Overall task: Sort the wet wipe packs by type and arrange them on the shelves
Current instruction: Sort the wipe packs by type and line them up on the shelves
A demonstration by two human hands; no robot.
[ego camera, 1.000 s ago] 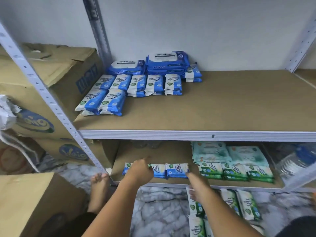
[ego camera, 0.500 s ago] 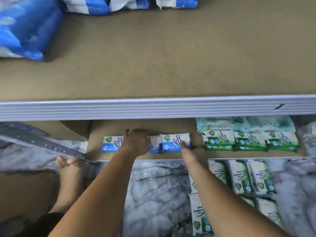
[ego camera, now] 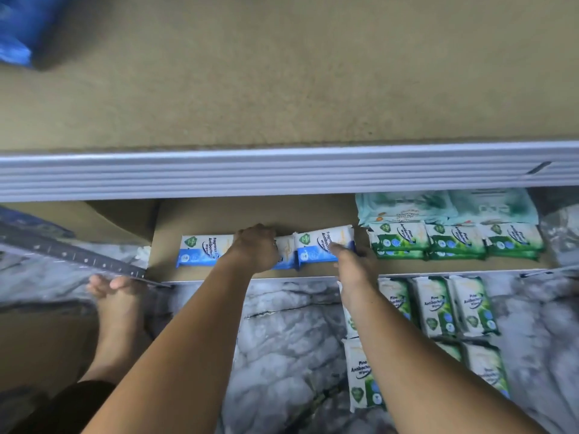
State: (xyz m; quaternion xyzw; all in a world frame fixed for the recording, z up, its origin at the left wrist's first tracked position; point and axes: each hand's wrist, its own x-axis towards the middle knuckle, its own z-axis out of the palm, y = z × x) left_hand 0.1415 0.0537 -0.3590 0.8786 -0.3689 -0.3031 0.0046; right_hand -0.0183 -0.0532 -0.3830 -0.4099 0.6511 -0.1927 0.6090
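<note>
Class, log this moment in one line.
left hand on middle blue pack | right hand touches right blue pack | green packs on floor

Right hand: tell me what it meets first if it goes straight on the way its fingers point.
The right blue pack: straight fingers of the right hand seem to lie on it. Behind it only bare lower shelf shows, depth unclear.

We see three blue packs in a row on the lower shelf (ego camera: 219,214). Our left hand (ego camera: 257,247) curls over the middle blue pack (ego camera: 286,249), between the left blue pack (ego camera: 203,250) and the right blue pack (ego camera: 316,242), which our right hand (ego camera: 354,267) touches with straight fingers. Green shelf packs (ego camera: 454,242) sit near its right, pale teal packs (ego camera: 407,206) behind them, and green floor packs (ego camera: 438,305) lie on the marble floor (ego camera: 282,339)
</note>
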